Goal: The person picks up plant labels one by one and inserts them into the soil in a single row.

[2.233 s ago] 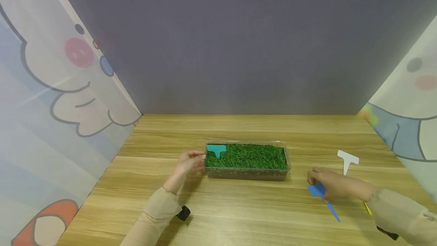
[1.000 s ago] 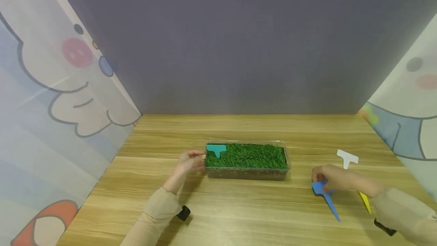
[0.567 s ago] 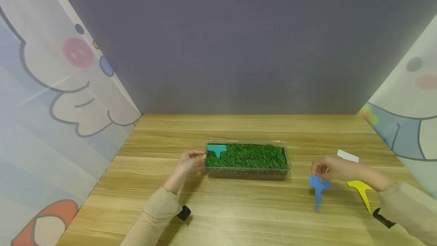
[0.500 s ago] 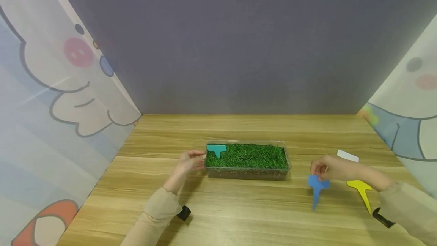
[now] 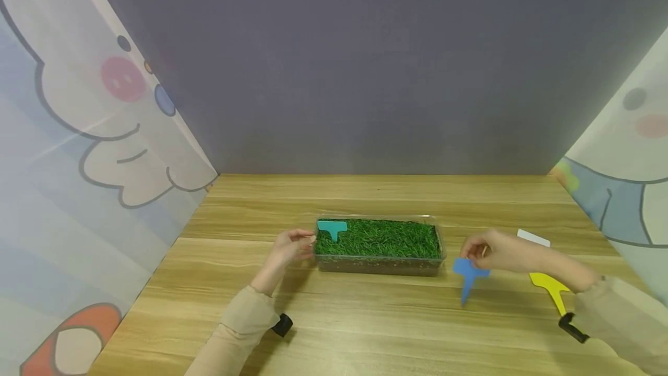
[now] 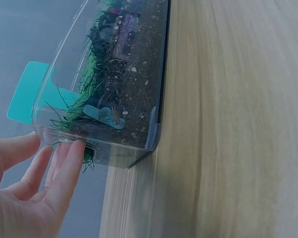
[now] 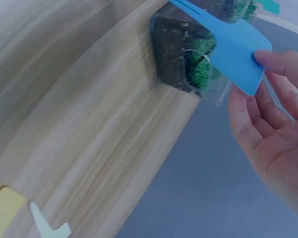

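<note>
My right hand pinches the head of a blue T-shaped plant label between thumb and fingers. The label hangs above the table, right of the planter, its pointed stem slanting down in the head view. A clear plastic planter box holds soil and short green grass. At its left end, the fingertips of my left hand touch the end wall, fingers only loosely bent. A teal plant label stands upright in the grass at that end. Its stem tip shows through the clear side in the left wrist view.
On the wooden table at the right lie a yellow label and a white label, both partly hidden by my right arm. A grey panel rises behind the table, and printed cloth walls flank it.
My right hand has lifted the blue label off the table, swung its stem downward and moved it left towards the planter. My left hand and the planter stay in place.
</note>
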Motion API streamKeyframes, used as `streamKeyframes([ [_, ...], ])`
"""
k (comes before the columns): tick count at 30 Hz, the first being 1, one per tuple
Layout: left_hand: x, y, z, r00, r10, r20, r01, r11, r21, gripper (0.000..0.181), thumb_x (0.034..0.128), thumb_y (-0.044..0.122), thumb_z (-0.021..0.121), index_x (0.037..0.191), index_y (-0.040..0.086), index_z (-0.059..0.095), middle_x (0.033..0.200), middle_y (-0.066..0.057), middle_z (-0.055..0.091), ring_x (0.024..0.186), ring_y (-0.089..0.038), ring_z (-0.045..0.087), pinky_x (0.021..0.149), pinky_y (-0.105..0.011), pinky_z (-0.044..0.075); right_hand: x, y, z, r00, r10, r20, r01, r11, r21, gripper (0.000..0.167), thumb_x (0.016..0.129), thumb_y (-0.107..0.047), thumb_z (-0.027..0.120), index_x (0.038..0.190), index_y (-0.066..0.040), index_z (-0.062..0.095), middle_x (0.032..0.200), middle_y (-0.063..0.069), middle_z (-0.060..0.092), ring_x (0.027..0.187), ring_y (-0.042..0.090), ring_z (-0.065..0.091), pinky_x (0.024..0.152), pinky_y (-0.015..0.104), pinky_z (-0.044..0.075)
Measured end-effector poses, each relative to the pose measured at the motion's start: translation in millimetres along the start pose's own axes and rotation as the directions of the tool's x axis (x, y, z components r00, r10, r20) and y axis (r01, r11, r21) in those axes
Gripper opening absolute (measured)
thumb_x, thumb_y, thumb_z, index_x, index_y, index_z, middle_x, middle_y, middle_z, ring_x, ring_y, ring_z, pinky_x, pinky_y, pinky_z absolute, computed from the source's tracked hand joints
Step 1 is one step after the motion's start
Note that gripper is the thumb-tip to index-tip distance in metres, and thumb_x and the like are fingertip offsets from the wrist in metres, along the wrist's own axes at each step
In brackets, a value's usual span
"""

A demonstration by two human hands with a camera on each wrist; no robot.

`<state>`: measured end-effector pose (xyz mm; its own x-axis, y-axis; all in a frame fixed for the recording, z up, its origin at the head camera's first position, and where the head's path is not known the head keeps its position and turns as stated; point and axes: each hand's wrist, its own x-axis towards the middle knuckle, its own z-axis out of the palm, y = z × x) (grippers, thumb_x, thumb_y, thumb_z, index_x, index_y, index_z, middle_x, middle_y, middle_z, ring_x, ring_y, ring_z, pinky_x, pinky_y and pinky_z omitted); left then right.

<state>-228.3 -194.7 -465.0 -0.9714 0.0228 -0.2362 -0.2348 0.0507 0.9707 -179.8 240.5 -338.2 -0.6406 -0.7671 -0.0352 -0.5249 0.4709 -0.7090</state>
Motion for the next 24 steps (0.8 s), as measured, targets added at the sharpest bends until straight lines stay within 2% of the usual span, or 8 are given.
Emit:
streamKeyframes([
  [2,-4.3,4.6,1.0,1.0,0.003,0.006,-0.003,1.0,0.004,0.031,0.0795,0.015,0.066,0.106,0.0,0.06,0.095,-0.011,0.061,0.075,-0.02,0.062,0.071,-0.034,0.055,3.2,-4,0,1.0,0.019,-0.016,-0.019,1.0,-0.011,0.015,0.082,0.004,0.054,0.089,-0.007,0.062,0.077,-0.005,0.058,0.065,0.003,0.048,0.049,0.021,0.045],
  [9,-37.5,44.4,16.2,0.998,-0.029,-0.05,0.031,0.999,0.04,0.025,0.0832,0.004,0.059,0.106,-0.007,0.057,0.095,-0.015,0.06,0.072,-0.018,0.06,0.074,-0.037,0.054,13.3,-21,-4,0.998,0.057,-0.033,-0.058,0.998,-0.033,0.014,0.083,0.001,0.053,0.092,-0.004,0.062,0.078,-0.004,0.058,0.065,0.002,0.048,0.051,0.021,0.046],
  [12,-38.4,44.6,15.6,0.999,-0.019,-0.036,0.02,0.999,0.041,0.025,0.0834,0.004,0.059,0.106,-0.007,0.057,0.095,-0.015,0.06,0.071,-0.018,0.06,0.073,-0.036,0.055,18.5,-25,-6,0.998,0.044,-0.05,-0.046,0.998,-0.042,0.012,0.083,0.0,0.056,0.091,-0.004,0.063,0.078,-0.005,0.059,0.067,0.003,0.05,0.054,0.022,0.048],
  [16,-32.5,35.5,11.1,1.0,-0.01,0.002,0.01,0.999,0.053,0.028,0.0831,0.012,0.062,0.106,-0.003,0.058,0.095,-0.011,0.06,0.073,-0.017,0.06,0.072,-0.032,0.055,24.8,-29,-7,0.997,0.019,-0.069,-0.022,0.999,-0.035,0.012,0.083,0.0,0.056,0.092,-0.004,0.063,0.079,-0.003,0.06,0.068,0.004,0.052,0.056,0.022,0.049],
  [20,-29.7,31.3,10.0,1.0,0.005,0.007,-0.005,0.999,0.05,0.028,0.0831,0.013,0.062,0.106,-0.004,0.058,0.095,-0.014,0.06,0.073,-0.019,0.061,0.071,-0.033,0.055,30.3,-33,-8,0.996,-0.011,-0.091,0.007,0.999,-0.039,0.013,0.082,0.001,0.056,0.093,-0.002,0.063,0.081,-0.001,0.061,0.067,0.004,0.052,0.055,0.022,0.05],
  [24,-27.0,27.0,8.1,1.0,0.025,0.018,-0.026,0.999,0.041,0.029,0.0824,0.014,0.063,0.105,-0.004,0.058,0.095,-0.014,0.06,0.074,-0.02,0.061,0.071,-0.033,0.055,35.8,-37,-9,0.993,0.009,-0.118,-0.015,0.998,-0.054,0.014,0.082,0.0,0.058,0.094,-0.002,0.064,0.083,0.0,0.062,0.065,0.003,0.052,0.053,0.021,0.05],
])
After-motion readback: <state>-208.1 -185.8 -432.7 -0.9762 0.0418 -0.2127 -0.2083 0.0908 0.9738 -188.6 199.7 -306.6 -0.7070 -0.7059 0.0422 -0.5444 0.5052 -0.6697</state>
